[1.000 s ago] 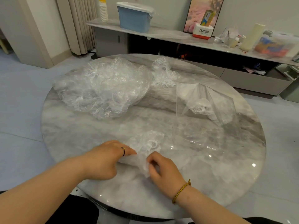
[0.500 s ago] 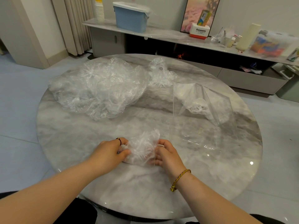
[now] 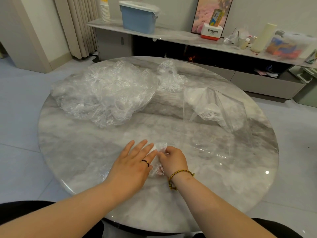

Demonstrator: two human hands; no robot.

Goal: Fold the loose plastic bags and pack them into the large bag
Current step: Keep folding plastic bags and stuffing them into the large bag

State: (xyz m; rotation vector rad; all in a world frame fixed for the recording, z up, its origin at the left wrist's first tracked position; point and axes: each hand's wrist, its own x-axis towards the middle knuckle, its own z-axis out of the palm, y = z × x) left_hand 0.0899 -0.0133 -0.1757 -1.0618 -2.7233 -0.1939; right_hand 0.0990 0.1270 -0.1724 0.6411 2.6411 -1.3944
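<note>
Small plastic bag (image 3: 159, 152): likely feather-light, limp, slippery, springy; best pinched at an edge.
Left hand (image 3: 132, 163): fingers (image 3: 137, 148) spread, pressing flat.
Right hand (image 3: 174, 161): pinching bag edge.

A round grey marble bench (image 3: 85, 152) with a long low shelf (image 3: 180, 37) behind it.
On the shelf, from the left: a stack of paper cups (image 3: 105, 11), a blue lidded tub (image 3: 139, 19), a pink framed picture (image 3: 204, 12) behind a red-and-white Panasonic box (image 3: 211, 33), and a cream cylinder (image 3: 263, 37). A pleated curtain (image 3: 80, 26) hangs at the far left.
</note>
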